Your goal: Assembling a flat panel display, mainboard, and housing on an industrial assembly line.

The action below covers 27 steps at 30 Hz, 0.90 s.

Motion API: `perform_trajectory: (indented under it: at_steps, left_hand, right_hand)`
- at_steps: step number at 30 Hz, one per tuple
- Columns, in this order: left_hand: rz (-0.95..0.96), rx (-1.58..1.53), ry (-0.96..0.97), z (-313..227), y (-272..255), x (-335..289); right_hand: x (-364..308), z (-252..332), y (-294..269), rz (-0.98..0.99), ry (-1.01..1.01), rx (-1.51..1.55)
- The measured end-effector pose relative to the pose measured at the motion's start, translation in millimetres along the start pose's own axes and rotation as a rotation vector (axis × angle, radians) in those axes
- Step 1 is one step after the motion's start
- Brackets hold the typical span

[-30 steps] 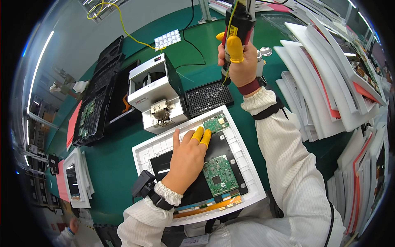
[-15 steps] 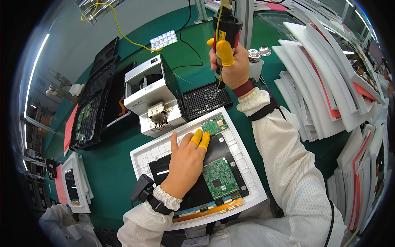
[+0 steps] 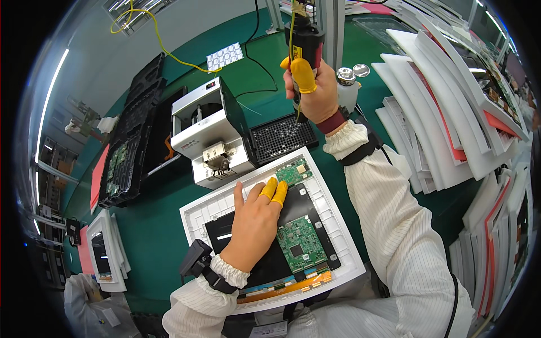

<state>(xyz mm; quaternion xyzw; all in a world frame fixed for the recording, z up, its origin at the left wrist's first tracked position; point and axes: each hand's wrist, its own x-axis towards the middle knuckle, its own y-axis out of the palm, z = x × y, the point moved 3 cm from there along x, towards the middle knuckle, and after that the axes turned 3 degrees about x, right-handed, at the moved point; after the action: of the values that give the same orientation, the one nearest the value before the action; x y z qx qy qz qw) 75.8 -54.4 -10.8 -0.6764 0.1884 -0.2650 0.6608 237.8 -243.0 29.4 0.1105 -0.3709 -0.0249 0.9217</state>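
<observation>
My right hand (image 3: 315, 93), yellow covers on some fingers, is wrapped around a black and red power screwdriver (image 3: 305, 42). It is held upright beyond the far edge of a white-framed display panel (image 3: 340, 225), and the fist hides part of its lower end. My left hand (image 3: 252, 228) lies flat on the panel's black back, fingers stretched out, two with yellow covers. Its fingertips touch or nearly touch a small green circuit board (image 3: 293, 173) in the far corner. A larger green board (image 3: 313, 242) sits nearer me, beside an orange flex strip (image 3: 290, 292) along the near edge.
Behind the panel stand a silver-white box-shaped machine (image 3: 189, 138) and a black perforated tray (image 3: 284, 138) with shiny small pieces. A white bottle (image 3: 348, 94) is beside my right wrist. White panel stacks (image 3: 417, 107) rise at right; black trays (image 3: 115, 172) lie left. Another person's sleeve (image 3: 93, 304) shows lower left.
My right hand and the screwdriver have shifted slightly to the left. My left hand stays in place on the panel.
</observation>
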Motion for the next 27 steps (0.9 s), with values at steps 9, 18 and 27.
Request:
perform_trajectory:
  at_steps: [9, 18, 27]
  left_hand:
    - [-0.097, -0.076, -0.031, 10, -6, -16]
    - [-0.066, -0.105, -0.127, 25, -11, -47]
    - [-0.039, -0.085, -0.090, 21, -7, -43]
  right_hand:
    - [0, 57, 22, 0.068, -0.019, 0.177]
    - [-54, 86, 92, 0.440, 0.190, 0.342]
    - [-70, 65, 99, 0.373, 0.109, 0.401]
